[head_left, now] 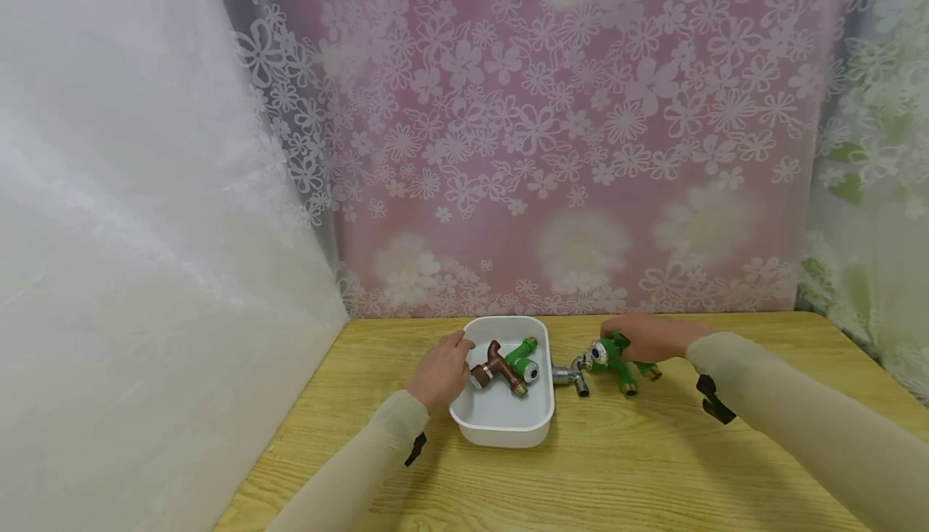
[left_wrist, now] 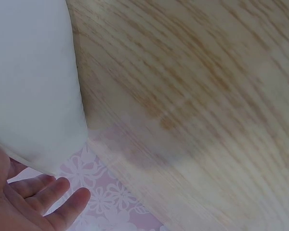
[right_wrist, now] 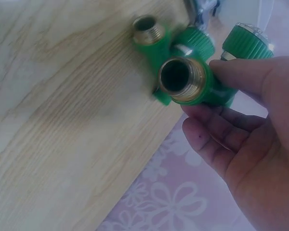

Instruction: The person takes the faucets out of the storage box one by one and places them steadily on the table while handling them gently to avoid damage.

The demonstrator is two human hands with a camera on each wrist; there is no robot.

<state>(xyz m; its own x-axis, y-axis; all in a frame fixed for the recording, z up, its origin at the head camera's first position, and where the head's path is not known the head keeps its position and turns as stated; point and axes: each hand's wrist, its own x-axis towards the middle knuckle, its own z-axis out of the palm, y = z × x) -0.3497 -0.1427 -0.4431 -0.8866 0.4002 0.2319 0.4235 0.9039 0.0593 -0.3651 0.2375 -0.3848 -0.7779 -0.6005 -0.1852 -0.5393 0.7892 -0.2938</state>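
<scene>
My right hand (head_left: 649,337) pinches a green tap (right_wrist: 213,89) between thumb and fingers, its brass threaded end facing the right wrist camera. Right beside it is a second green tap (head_left: 624,379), also brass-ended, on the table. A chrome tap (head_left: 569,376) lies between these and the white tub (head_left: 502,438). At the tub's left rim is my left hand (head_left: 441,371), its fingers relaxed over the edge; the thumb is hidden in the left wrist view. Inside the tub, a brown tap (head_left: 499,364) lies next to another green tap (head_left: 521,360).
The wood-grain table (head_left: 617,475) carries everything. A pink flowered curtain (head_left: 566,153) hangs along its back edge. White sheeting (head_left: 145,234) closes the left side, and a leafy translucent curtain (head_left: 878,193) hangs at the right.
</scene>
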